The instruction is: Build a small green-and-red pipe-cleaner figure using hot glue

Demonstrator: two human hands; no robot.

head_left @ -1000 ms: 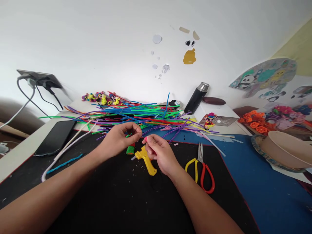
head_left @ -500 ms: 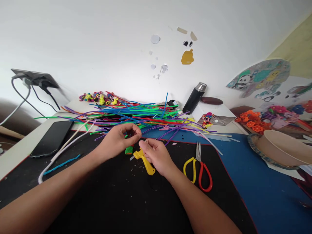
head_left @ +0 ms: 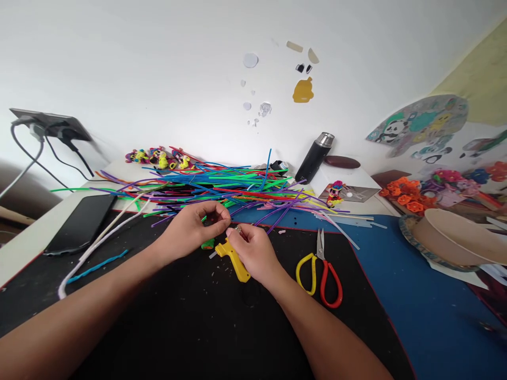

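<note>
A tiny piece, too small to be identified, is pinched between the closed grips of the left hand and the right hand, just above the black-matted tabletop. A yellow plastic glue gun is seen lying under the right hand, with a small green lump beside it and yellow-and-red-handled scissors nearby

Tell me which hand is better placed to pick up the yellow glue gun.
Right, probably. The right hand lies alongside the glue gun, by its handle; the left hand sits past its nozzle, fingers curled in.
</note>
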